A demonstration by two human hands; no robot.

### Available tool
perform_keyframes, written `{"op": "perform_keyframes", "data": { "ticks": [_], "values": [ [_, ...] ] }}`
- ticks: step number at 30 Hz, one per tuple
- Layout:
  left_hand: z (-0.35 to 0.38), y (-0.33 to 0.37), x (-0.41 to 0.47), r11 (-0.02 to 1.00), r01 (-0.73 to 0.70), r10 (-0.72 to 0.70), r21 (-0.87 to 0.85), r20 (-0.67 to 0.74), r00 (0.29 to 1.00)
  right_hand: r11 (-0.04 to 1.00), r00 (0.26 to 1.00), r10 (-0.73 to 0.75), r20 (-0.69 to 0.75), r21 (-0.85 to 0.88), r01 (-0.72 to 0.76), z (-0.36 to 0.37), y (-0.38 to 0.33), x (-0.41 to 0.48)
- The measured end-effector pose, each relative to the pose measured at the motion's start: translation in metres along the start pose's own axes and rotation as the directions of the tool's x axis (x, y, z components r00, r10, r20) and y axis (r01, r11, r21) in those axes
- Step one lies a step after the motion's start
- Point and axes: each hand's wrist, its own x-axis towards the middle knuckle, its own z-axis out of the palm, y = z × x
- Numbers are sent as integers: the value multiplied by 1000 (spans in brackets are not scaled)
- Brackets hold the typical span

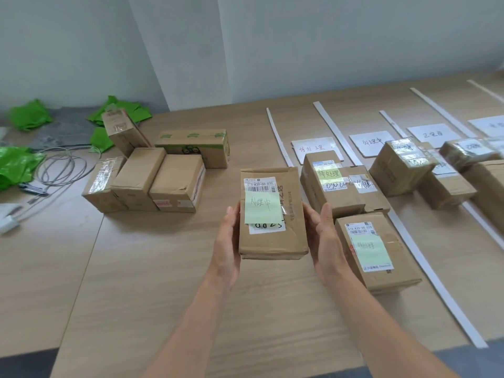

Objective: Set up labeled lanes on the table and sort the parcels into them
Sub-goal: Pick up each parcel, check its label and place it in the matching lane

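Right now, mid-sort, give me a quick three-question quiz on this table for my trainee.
1. True or false: the left hand and right hand both hold the parcel.
2. Its green note reads: A 待处理, B 处理中, C 已完成?
3. Fill in: the cluster of parcels outside the white lane strips sits on the held parcel's ____ side.
Key: 1 true; 2 B; 3 left.
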Motion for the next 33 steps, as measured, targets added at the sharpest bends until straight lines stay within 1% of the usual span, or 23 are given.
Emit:
{"op": "perform_keyframes", "data": {
  "ticks": [2, 6, 9, 12, 14, 18, 21, 26, 30, 33],
  "values": [
    [5, -1, 0, 1000, -9, 8, 29, 41, 999, 1000, 1000, 11, -12, 9, -11, -1, 2, 0],
    [15, -3, 5, 998, -20, 16, 52, 75, 997, 1000, 999, 15, -39, 19, -14, -10, -5, -2],
    [34, -1, 2, 997, -27, 19, 76, 104, 994, 999, 997, 7, -76, 33, -5, -26, -15, -7],
    [60, -6, -7, 996, -45, 32, 83, 158, 987, 1000, 994, -3, -112, 12, 5, -47, -26, -18],
    [80, -12, -15, 994, -63, 46, 94, 176, 983, 1000, 994, -8, -112, 29, 11, -64, -34, -28],
    [129, -31, -38, 992, -66, 46, 105, 182, 982, 998, 989, -52, -141, -27, 48, -113, -50, -58],
    [172, -47, -58, 992, -62, 37, 110, 215, 976, 994, 984, -87, -155, -76, 76, -159, -61, -83],
    [244, -67, -87, 989, -63, 27, 132, 259, 965, 997, 987, -80, -142, 1, 81, -229, -83, -118],
    [285, -87, -89, 982, -69, 26, 173, 240, 970, 995, 980, -96, -176, -35, 91, -277, -100, -133],
    [308, -105, -79, 974, -42, -14, 223, 245, 970, 995, 975, -100, -201, -51, 91, -309, -107, -133]
  ]
}}
